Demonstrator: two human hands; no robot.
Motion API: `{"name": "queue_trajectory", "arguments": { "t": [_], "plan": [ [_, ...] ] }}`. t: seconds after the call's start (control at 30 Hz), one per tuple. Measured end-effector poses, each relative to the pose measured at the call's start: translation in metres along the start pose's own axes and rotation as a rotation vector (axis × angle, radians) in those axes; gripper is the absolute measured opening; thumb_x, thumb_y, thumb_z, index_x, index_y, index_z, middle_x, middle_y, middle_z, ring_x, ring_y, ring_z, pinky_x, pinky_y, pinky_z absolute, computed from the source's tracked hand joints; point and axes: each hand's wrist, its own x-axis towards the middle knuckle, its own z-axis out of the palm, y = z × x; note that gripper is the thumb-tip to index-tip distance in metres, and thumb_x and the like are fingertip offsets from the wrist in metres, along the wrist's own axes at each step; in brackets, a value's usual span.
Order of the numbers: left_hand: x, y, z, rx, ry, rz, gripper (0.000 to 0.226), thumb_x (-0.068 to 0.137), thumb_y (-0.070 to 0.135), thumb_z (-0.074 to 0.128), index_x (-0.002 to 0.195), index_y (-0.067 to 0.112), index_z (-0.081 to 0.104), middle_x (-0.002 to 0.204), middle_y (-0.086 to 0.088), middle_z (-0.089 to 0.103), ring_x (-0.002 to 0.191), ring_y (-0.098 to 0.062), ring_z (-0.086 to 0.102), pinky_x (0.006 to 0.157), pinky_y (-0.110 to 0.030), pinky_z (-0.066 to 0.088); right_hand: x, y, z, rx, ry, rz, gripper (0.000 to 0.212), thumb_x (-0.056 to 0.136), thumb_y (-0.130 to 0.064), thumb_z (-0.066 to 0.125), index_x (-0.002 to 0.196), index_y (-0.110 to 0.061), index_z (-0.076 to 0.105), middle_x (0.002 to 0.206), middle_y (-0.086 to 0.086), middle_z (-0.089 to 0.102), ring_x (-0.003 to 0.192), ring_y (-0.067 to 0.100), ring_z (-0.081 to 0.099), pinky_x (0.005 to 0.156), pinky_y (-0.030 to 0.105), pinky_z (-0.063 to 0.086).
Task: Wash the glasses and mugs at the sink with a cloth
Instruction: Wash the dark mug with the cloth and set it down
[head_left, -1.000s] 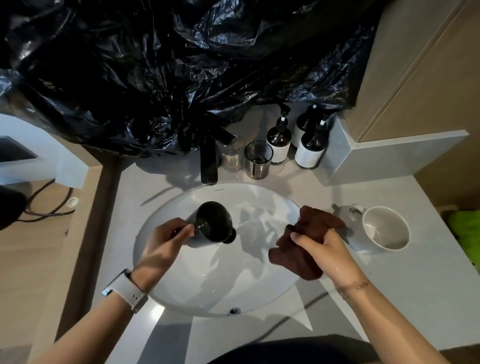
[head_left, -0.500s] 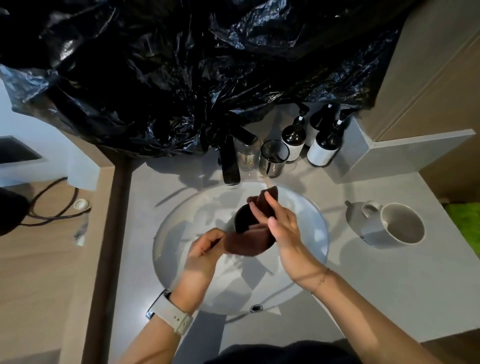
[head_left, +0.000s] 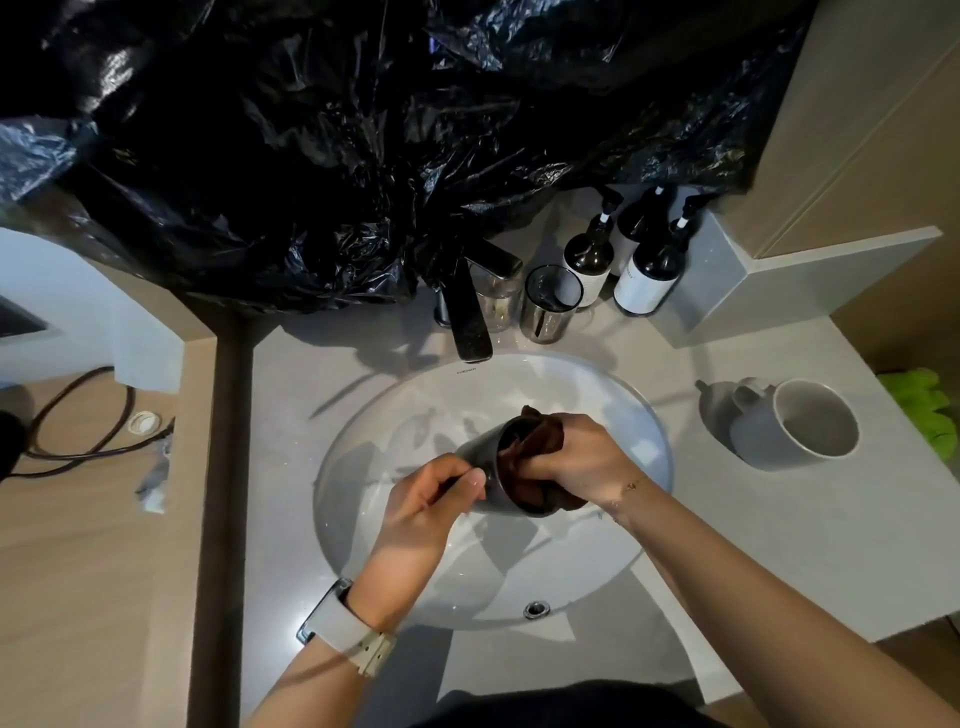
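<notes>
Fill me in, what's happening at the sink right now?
A person is washing a dark mug over the white sink basin. The left hand holds the mug by its side, tilted, while the right hand has a brown cloth stuffed into its mouth. No water is visibly running from the faucet. A white mug sits on the counter to the right, and two glasses stand behind the faucet.

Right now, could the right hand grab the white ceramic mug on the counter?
Probably not yet: the right hand is busy pushing the brown cloth into the dark mug. The white ceramic mug stands unblocked on its side of the sink.
</notes>
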Motion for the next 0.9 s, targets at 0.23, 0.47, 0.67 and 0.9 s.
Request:
{"name": "queue_trajectory", "arguments": {
  "t": [0.23,0.47,0.67,0.9],
  "plan": [
    [-0.006,-0.005,0.004,0.077,0.102,0.071,0.01,0.094,0.023,0.065,0.087,0.015,0.067,0.075,0.008,0.061,0.07,-0.005,0.053,0.068,-0.014,0.041,0.0,0.005,0.013,-0.134,0.239,-0.056,0.024,0.074,-0.011,0.07,0.063,-0.026,0.054,0.067,-0.009,0.059,0.069,0.014,0.056,0.05,0.006,0.035],
    [0.024,-0.014,0.011,-0.756,-0.041,-0.455,0.061,0.087,0.065,0.045,0.137,0.031,0.052,0.135,-0.002,0.062,0.123,-0.028,0.059,0.096,-0.06,0.049,-0.003,-0.003,0.015,0.009,0.178,-0.002,0.009,0.078,-0.013,0.067,0.071,-0.011,0.063,0.066,0.003,0.061,0.072,0.029,0.065,0.058,0.035,0.052],
    [0.032,-0.008,0.019,-0.998,-0.006,-0.646,0.063,0.085,0.048,0.054,0.135,0.009,0.057,0.133,-0.022,0.06,0.125,-0.04,0.055,0.105,-0.058,0.042,-0.017,-0.016,0.014,-0.071,0.128,-0.034,0.039,0.085,-0.045,0.066,0.105,-0.017,0.047,0.088,-0.007,0.061,0.091,0.02,0.062,0.076,0.032,0.05],
    [0.032,-0.009,0.026,-1.022,0.075,-0.761,0.054,0.096,0.048,0.046,0.13,0.008,0.061,0.126,-0.024,0.064,0.107,-0.042,0.063,0.078,-0.055,0.057,-0.043,-0.007,-0.008,0.206,0.351,-0.457,0.062,0.076,-0.011,0.078,0.108,-0.046,0.038,0.103,-0.006,0.065,0.092,0.006,0.064,0.085,0.02,0.052]
  ]
}}
